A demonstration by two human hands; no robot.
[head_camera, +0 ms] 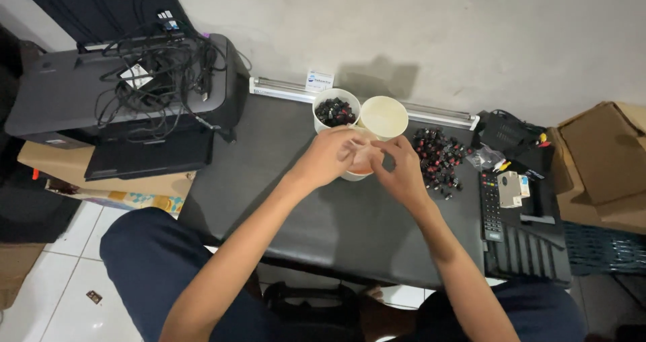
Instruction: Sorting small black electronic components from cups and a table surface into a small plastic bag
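My left hand (331, 155) and my right hand (401, 169) meet fingertip to fingertip above a white paper cup (356, 174) on a black bench top (282, 200). The fingers pinch something small between them; it is too small and hidden to identify. Behind the hands stand two more white cups: one (335, 110) filled with small black and red parts, the other (384, 117) showing only its pale inside. A loose pile of the same small black and red parts (439, 159) lies just right of my right hand.
A black printer (81, 99) draped with tangled cables sits at the left on cardboard boxes. A white tube lamp (282, 89) lies along the wall. At the right are a black keypad device (494, 211), small gadgets and a cardboard box (602, 160).
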